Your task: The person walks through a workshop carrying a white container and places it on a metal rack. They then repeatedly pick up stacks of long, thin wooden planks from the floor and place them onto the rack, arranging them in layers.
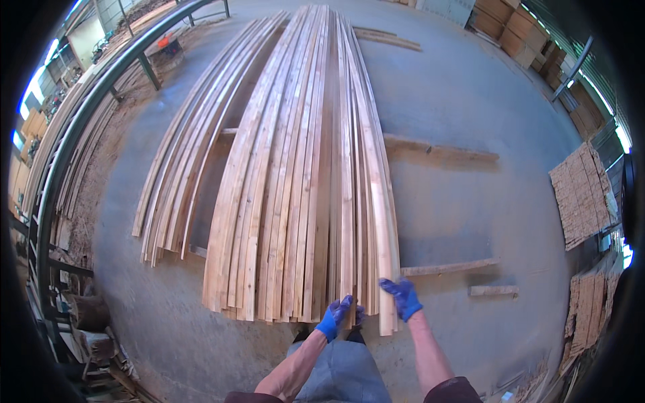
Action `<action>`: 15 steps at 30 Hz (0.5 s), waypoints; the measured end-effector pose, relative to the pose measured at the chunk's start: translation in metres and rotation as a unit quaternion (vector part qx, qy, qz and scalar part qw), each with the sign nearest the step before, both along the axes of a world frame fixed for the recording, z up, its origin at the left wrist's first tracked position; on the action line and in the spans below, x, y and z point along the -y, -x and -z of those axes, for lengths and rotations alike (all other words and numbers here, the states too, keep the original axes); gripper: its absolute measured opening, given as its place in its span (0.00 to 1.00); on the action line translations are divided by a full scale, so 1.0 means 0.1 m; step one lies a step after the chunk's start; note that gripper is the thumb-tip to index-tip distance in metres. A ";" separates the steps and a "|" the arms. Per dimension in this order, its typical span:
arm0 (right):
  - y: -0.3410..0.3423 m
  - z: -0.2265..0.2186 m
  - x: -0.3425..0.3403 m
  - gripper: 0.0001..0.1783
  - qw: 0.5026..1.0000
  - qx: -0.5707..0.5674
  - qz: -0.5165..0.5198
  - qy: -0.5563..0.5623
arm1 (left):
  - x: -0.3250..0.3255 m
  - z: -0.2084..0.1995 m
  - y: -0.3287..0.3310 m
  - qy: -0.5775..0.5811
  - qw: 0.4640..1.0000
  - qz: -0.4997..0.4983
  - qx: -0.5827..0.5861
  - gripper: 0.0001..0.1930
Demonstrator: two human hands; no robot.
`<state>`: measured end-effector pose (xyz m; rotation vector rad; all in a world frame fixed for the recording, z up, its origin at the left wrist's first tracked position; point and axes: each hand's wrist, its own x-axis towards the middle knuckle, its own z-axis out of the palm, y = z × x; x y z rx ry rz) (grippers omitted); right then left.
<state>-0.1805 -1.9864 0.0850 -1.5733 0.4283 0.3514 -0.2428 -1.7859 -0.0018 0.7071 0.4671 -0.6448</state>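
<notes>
The long boards [275, 188] are pale wood, mostly smooth, with small dark knots and a little shine on some tops, while the stacked wood [583, 195] at the right side looks rough and bumpy. The floor [463, 101] looks like hard, smooth concrete with a soft shine, and the green railing [50, 201] looks like smooth painted metal. The blue gloves [404, 299] look dull, and the grey clothes [342, 376] look like plain, dull cloth.
</notes>
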 end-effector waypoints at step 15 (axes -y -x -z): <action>0.18 -0.49 -0.77 0.35 0.947 -0.058 -0.242 0.205 | -0.54 -0.95 0.67 -0.150 0.981 0.089 0.081 0.36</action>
